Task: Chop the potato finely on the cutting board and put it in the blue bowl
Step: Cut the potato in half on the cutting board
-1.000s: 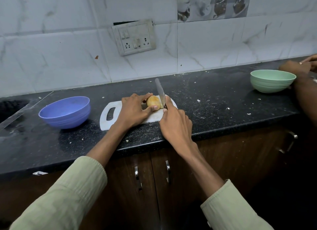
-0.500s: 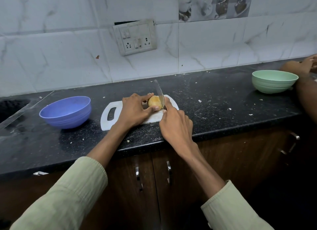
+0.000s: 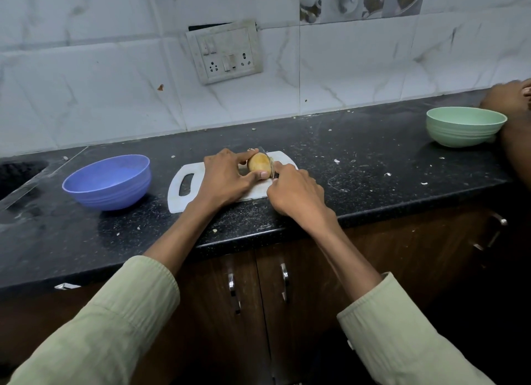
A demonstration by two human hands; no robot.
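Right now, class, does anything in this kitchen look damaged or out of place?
Yes. The switch plate on the tiled wall hangs crooked, with a dark gap above it. Pale scraps litter the black counter.

Potato (image 3: 258,164) — yellow-tan skin; cutting board (image 3: 184,195) — plain white; bowl (image 3: 109,180) at left — blue with faint ridged bands; bowl (image 3: 464,126) at right — pale green, likewise ridged. Counter (image 3: 359,155) black with fine pale speckles, wall tiles (image 3: 86,83) white with grey marble veining, cabinet doors (image 3: 250,313) dark brown wood grain, sleeves (image 3: 115,327) pale olive green.
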